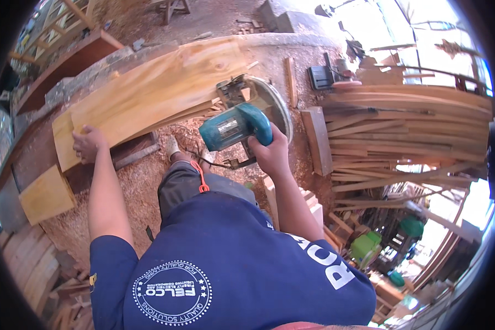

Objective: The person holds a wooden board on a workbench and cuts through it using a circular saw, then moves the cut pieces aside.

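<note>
My right hand [270,151] is closed around the rear handle of a teal circular saw [229,128]. The saw's metal guard and base lie at the right end of a long, pale wooden board [154,85]. Whether the blade touches the wood is hidden by the saw body. My left hand [89,144] rests on the board's near left end, fingers bent over its edge. A narrower strip of wood runs along the board's near side, below the saw. A power cord [214,163] hangs from the saw past my legs.
Stacked lumber [401,126] fills the right side, with a thick wooden block [315,140] at its near end. A short board piece [48,195] lies at left. Sawdust [132,203] covers the ground around my feet. A green machine [364,246] stands at lower right.
</note>
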Motion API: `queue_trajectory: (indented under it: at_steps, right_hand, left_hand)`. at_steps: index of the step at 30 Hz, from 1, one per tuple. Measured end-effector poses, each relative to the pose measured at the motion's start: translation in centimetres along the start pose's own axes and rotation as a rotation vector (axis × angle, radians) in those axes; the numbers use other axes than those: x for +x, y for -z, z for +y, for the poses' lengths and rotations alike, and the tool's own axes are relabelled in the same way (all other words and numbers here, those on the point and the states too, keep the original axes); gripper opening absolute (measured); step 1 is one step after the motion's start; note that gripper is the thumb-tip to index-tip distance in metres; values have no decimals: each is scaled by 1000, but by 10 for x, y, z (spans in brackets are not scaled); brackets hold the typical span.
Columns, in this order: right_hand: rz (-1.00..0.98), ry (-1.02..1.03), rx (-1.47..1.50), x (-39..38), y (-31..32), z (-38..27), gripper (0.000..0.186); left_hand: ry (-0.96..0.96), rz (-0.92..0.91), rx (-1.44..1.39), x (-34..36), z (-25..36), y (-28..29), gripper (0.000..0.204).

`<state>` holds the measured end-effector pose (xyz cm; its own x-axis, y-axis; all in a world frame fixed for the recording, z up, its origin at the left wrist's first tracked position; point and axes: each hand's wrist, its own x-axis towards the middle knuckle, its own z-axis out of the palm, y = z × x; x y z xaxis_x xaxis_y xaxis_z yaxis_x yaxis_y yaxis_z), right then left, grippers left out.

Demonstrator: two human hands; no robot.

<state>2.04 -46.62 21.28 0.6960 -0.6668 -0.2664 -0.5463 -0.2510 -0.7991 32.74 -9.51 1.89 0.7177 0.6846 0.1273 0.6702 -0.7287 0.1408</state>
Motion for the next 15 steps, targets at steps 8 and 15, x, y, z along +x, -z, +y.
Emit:
queue_trajectory:
  at_steps: [8, 15]
  right_hand:
    - [-30, -119, 111, 3, -18, 21, 26]
    - [-14, -95, 61, 5, -16, 29, 26]
  left_hand:
    - [-23, -31, 32, -3, -3, 7, 56]
    - [-39, -50, 6, -6, -6, 7, 57]
